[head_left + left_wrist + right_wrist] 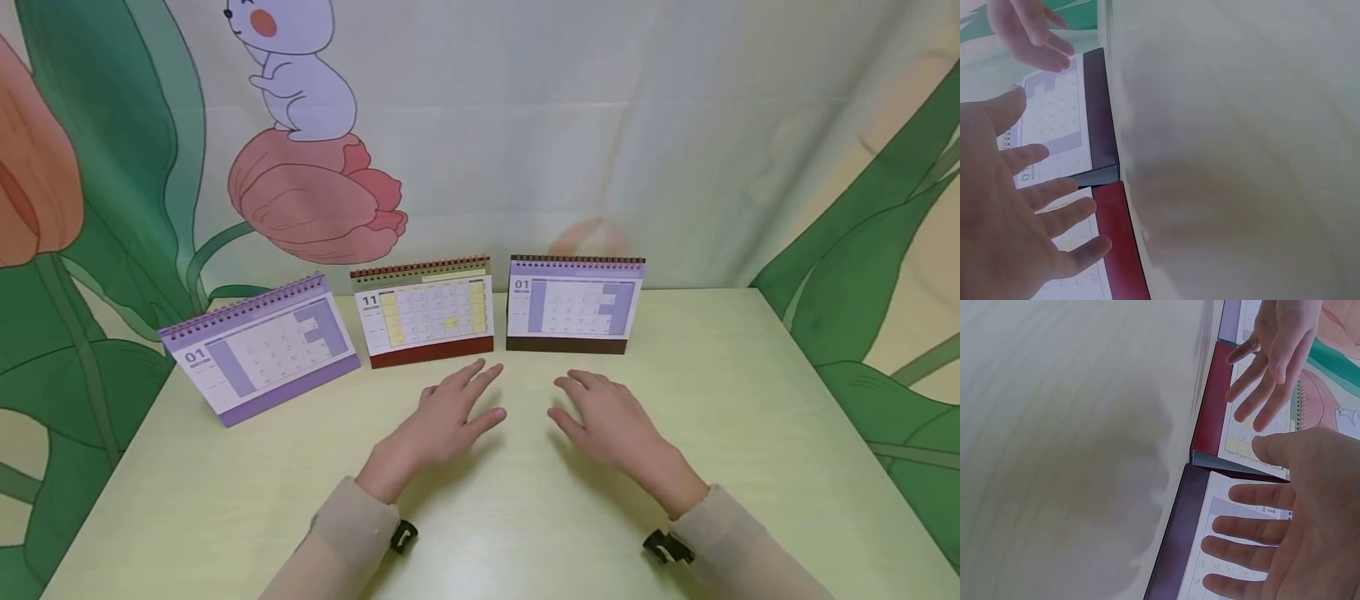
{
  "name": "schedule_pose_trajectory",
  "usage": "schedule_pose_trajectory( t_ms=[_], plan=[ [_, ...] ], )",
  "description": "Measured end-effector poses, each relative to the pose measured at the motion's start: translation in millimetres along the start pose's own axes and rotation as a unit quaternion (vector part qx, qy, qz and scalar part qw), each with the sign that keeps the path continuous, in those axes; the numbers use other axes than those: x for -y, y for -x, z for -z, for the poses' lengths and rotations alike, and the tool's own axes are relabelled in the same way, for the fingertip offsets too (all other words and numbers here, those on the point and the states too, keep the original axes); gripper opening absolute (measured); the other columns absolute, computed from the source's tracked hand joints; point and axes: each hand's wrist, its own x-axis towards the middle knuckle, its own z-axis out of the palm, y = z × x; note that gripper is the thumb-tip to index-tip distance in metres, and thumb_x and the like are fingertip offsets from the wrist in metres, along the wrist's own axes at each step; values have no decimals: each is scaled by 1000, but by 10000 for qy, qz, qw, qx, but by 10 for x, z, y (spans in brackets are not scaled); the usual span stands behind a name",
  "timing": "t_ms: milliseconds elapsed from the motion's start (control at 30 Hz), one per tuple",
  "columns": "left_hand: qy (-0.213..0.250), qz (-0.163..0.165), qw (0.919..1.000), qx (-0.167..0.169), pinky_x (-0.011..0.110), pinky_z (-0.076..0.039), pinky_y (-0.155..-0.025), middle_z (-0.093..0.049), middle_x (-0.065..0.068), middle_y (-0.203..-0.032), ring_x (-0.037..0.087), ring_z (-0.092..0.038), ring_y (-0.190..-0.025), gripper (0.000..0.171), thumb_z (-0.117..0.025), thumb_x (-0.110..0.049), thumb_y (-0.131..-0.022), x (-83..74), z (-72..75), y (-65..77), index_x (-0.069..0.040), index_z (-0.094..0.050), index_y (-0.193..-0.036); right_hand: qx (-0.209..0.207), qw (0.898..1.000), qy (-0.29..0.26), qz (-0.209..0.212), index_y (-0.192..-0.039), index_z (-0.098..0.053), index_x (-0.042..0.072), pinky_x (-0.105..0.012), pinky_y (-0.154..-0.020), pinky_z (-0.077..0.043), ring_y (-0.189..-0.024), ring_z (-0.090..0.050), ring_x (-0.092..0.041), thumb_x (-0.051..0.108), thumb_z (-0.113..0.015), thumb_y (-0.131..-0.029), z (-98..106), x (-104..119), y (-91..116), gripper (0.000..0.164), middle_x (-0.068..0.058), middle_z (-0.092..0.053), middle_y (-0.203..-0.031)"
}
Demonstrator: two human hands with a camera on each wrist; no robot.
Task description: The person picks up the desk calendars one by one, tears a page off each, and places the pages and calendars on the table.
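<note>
Three desk calendars stand in a row at the back of the table. On the left is a purple calendar, turned at an angle and showing 01. The middle one is a red-based calendar showing 11 with yellow columns. To the right stands a dark-based calendar with a purple 01 page. My left hand hovers in front of the red-based calendar, fingers spread and holding nothing. My right hand is over the table before the dark-based calendar, fingers relaxed and apart from it. Both wrist views show bare palms.
The pale yellow-green table extends around the calendars and under both arms. Behind it hangs a curtain printed with tulips, leaves and a white animal. Black straps show at both wrists.
</note>
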Motion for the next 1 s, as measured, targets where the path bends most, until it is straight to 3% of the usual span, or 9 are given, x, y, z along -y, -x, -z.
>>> schedule_pose_trajectory(
  t_ms=[233, 500, 767, 1000],
  plan=[
    [508, -49, 9987, 65, 72, -26, -111, -27, 11, -167, 34, -28, -150, 71, -56, -45, -105, 19, -16, -151, -21, -25, -164, -49, 10000, -74, 31, -133, -63, -1, -55, -103, -47, -126, -58, -40, 35, -64, -102, -12, -32, 17, 47, -22, -61, -136],
    [959, -118, 9953, 45, 48, -22, -122, -28, 11, -166, 28, -24, -152, 72, -59, -37, -105, 17, -37, -343, -15, -24, -164, -173, 9997, -158, 49, -131, -64, -1, -52, -102, -48, -123, -60, -38, 34, -64, -102, -14, -85, 29, 45, -19, -63, -133],
    [1343, 260, 9904, -186, 45, -23, -122, -32, 15, -164, 31, -29, -150, 72, -62, -30, -104, 28, -63, -528, -4, -28, -161, -151, 9996, -239, -9, -129, -65, 0, -51, -101, -50, -120, -62, -36, 34, -64, -102, -43, -143, 79, 43, -18, -65, -130],
    [1873, 620, 9800, -276, 46, -33, -117, -36, 11, -162, 31, -40, -145, 71, -62, -32, -104, -13, -59, -645, -8, -29, -161, -140, 9994, -310, -114, -127, -66, 1, -51, -101, -50, -119, -62, -36, 32, -64, -102, -61, -176, 116, 40, -17, -66, -129]
  ],
)
